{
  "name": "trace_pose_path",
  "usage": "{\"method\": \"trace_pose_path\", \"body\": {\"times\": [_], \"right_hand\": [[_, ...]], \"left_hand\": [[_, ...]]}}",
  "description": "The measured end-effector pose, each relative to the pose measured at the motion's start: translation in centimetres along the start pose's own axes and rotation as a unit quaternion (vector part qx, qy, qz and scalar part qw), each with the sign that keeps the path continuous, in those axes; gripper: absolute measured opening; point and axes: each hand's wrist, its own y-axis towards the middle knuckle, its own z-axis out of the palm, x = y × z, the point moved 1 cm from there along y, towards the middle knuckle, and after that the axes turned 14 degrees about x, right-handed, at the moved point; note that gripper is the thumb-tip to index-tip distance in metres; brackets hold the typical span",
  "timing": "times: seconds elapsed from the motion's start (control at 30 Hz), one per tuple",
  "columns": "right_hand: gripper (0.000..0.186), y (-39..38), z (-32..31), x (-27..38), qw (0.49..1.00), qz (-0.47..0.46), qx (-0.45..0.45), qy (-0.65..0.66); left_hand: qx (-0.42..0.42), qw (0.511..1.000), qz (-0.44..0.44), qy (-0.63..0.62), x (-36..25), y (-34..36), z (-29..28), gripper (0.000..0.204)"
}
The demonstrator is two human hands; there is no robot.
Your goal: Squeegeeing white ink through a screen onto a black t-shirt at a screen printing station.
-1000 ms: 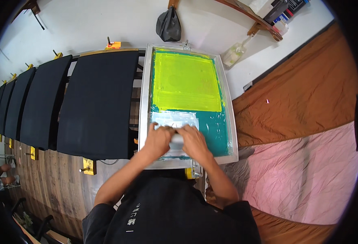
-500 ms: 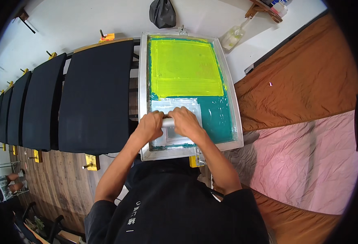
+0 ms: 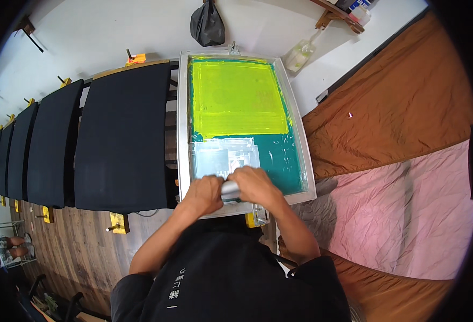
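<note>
- Head view: a pale wall (image 3: pixel 113 32) rose behind the workbench, above a wood-plank floor (image 3: pixel 86 231).
- Brown cloth (image 3: pixel 376 96) and pink cloth (image 3: pixel 386 214) spread along the right, both wrinkled.
- Black boards (image 3: pixel 121 134) stood in a row on the left.
- A metal frame (image 3: pixel 185 123) lay beside the nearest board; its green sheet (image 3: pixel 282 161) bore a lime patch (image 3: pixel 242 96) at the far end and a white patch (image 3: pixel 210 156) at the near left.
- A black bag (image 3: pixel 208 24) hung on the wall, contents hidden.
- A clear container (image 3: pixel 301 55) hung right of it, something yellowish inside.
- Left hand (image 3: pixel 204 194) and right hand (image 3: pixel 253 183) gripped a grey handle (image 3: pixel 230 188) over the frame's near end.
</note>
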Motion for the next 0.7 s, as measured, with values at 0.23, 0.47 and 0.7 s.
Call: {"method": "trace_pose_path", "body": {"times": [0.23,0.47,0.7], "right_hand": [[0.032,1.5,0.2,0.2,0.967,0.149,-0.136,-0.156],[0.039,1.1,6.5,2.6,0.943,0.148,-0.163,-0.249],[0.042,0.2,4.9,1.6,0.985,0.041,-0.144,-0.083]], "left_hand": [[-0.127,0.982,0.135,-0.021,2.0,4.3,-0.4,0.055],[-0.106,0.99,0.09,-0.015,3.2,1.0,4.2,0.07],[-0.096,0.993,0.047,0.05,1.4,-1.0,2.2,0.056]]}}
